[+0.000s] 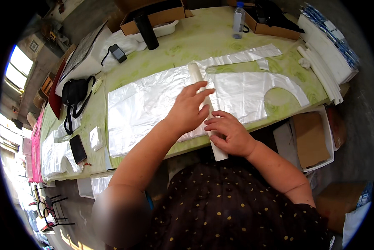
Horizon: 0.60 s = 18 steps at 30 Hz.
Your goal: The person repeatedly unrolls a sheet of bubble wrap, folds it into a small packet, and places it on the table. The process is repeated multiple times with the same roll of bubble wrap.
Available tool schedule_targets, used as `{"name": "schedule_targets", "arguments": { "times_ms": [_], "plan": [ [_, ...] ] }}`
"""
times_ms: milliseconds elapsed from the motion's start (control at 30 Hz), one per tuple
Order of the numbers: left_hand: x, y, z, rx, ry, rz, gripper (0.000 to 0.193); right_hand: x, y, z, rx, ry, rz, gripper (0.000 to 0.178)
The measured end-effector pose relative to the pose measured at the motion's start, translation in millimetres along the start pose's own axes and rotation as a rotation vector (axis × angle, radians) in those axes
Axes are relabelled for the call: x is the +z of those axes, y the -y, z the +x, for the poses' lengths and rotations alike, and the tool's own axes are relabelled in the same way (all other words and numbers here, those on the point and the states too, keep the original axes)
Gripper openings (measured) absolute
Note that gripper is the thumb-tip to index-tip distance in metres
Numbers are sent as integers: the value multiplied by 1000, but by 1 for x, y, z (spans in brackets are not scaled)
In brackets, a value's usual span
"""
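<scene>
**Both hands pin a white roll on the plastic sheet**

Fingers of the right hand (230, 134) curl closed around the white roll (206, 109) near the table edge, steadying it. Left hand (190, 109) lies flat, fingers spread, pressing the roll onto the clear plastic sheet (145, 104) across the green table (203, 39).

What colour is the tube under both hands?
White or cream; the tube shows best in the head view.

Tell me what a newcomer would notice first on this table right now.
Both hands at centre: the left hand presses flat on a clear plastic sheet spread across the green table, while the right hand grips a white roll lying across the sheet. More white rolls sit stacked at the far right.
</scene>
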<state>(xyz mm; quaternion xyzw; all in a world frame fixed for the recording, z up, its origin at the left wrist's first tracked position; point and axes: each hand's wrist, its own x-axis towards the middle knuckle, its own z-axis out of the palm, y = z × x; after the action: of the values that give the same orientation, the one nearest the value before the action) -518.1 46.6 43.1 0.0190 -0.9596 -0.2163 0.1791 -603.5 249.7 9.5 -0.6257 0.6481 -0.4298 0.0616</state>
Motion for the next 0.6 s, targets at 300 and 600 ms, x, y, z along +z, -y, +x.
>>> {"name": "schedule_targets", "arguments": {
  "times_ms": [300,600],
  "plan": [
    [16,21,-9,-113,-127,58,32,-5,-26,9,108,-238,-281,34],
    [6,44,-49,-268,-6,-73,54,41,-68,121,269,103,-600,53]
  ]
}}
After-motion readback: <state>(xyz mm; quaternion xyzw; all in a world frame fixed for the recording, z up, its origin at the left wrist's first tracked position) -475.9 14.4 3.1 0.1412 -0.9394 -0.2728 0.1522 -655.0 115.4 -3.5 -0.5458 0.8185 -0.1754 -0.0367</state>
